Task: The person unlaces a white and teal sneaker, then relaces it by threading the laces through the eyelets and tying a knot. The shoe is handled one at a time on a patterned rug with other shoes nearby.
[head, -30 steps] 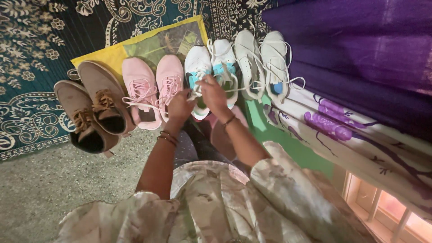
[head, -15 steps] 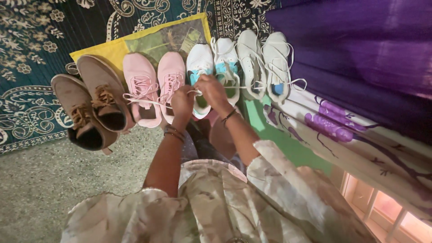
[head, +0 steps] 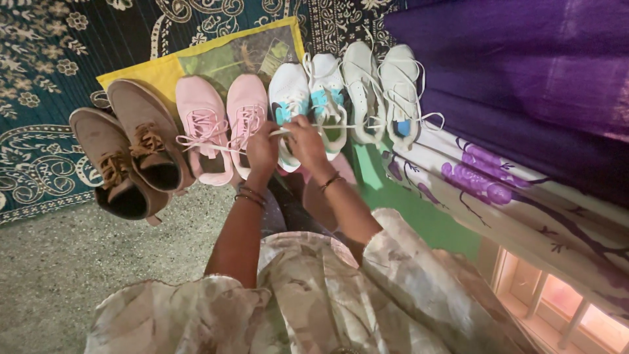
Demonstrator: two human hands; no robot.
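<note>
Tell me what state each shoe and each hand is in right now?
Left hand: grip pinched on a white lace.
Right hand: grip pinched on the same shoe's laces.
White and teal shoe: laces loose, being handled.
Second white and teal shoe: unlaced at the top.
Pink shoes: laces untied, trailing.
Brown boots: laced, side by side.
White shoes: laces loose.

A patterned teal rug [head: 39, 72] meets speckled floor [head: 78, 262], with a purple curtain [head: 524, 72] at right.
</note>
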